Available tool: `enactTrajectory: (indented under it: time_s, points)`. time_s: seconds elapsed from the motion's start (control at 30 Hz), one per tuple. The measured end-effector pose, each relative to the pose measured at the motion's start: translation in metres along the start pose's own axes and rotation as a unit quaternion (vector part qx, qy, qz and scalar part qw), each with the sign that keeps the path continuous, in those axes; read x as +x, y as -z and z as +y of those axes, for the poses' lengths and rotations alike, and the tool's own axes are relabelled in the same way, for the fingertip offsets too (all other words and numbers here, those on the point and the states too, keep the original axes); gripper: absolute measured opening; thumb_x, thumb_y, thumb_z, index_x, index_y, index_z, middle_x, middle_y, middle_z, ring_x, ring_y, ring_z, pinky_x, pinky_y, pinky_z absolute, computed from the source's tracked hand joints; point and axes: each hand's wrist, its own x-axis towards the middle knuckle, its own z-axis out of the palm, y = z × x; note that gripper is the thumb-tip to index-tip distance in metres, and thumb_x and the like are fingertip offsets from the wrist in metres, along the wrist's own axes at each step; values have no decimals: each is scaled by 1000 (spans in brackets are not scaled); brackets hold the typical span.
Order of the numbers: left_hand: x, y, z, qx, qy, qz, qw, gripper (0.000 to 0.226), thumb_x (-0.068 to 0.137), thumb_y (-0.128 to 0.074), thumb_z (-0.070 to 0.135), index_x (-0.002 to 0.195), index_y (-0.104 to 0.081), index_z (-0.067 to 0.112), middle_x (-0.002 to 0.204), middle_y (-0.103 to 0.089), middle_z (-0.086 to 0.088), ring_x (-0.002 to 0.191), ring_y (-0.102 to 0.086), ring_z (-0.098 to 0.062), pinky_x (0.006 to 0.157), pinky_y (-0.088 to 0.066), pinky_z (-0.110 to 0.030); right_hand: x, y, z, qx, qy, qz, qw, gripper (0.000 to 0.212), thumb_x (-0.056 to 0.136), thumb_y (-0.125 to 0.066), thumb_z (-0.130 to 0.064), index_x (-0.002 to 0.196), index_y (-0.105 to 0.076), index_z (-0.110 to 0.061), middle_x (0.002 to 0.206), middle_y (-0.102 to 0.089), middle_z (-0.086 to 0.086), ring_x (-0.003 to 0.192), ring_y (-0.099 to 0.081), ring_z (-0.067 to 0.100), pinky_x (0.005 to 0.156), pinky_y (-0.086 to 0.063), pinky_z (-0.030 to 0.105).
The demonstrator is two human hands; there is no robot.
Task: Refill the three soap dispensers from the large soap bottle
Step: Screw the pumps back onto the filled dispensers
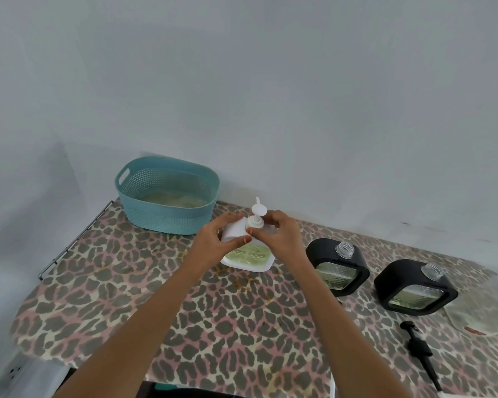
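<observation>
A white soap dispenser with greenish soap inside stands on the table, tilted slightly. My left hand grips its white upper body. The fingers of my right hand are curled around the collar of its white pump head, which sits on the neck. Two black dispensers stand to the right with bare clear threaded necks and some green soap showing. A black pump lies loose on the table at the right. No large soap bottle is visible.
A teal perforated basket stands at the back left against the wall. The table has a leopard-print cover; its metal edge runs along the left. A clear plastic sheet lies at the far right.
</observation>
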Motion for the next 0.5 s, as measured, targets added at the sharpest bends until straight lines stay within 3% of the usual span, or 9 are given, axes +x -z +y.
enactTrajectory:
  time_s: [0.1, 0.2, 0.33, 0.4, 0.5]
  points:
    - [0, 0, 0, -2, -2, -2, 1000, 44, 72, -75, 22, 113, -59, 25, 112, -62, 4, 98, -59, -9, 74, -47, -6, 0, -6, 0, -2, -11, 26, 1000, 34, 69, -79, -20, 95, -58, -21, 84, -57, -19, 76, -52, -11, 62, -37, -1]
    - [1, 1, -1, -6, 4, -7, 1000, 45, 72, -75, 23, 114, -59, 25, 112, -62, 5, 100, -59, -9, 77, -48, -10, 3, -1, -4, -33, -1, -29, 999, 43, 72, -76, -20, 110, -57, -15, 98, -56, -9, 88, -52, 2, 69, -38, 7]
    - [1, 1, -1, -6, 7, -7, 1000, 45, 71, -75, 24, 113, -59, 26, 111, -61, 6, 98, -59, -8, 76, -49, -10, 6, 9, -6, -82, 30, -98, 991, 30, 79, -70, -18, 108, -63, -14, 110, -58, 4, 95, -50, 10, 82, -38, 21]
    - [1, 0, -1, -6, 8, -3, 1000, 45, 71, -75, 25, 112, -59, 28, 112, -60, 5, 98, -59, -9, 77, -48, -12, 6, 7, -5, -103, 35, -77, 991, 29, 78, -71, -20, 106, -65, -14, 103, -59, 8, 90, -52, 14, 80, -40, 24]
    - [1, -1, -1, -2, 7, 4, 1000, 47, 70, -76, 25, 114, -60, 25, 116, -60, 4, 102, -58, -10, 80, -47, -12, 6, 0, -2, -121, 29, -24, 992, 32, 75, -74, -26, 104, -66, -15, 94, -59, 4, 83, -50, 10, 69, -37, 16]
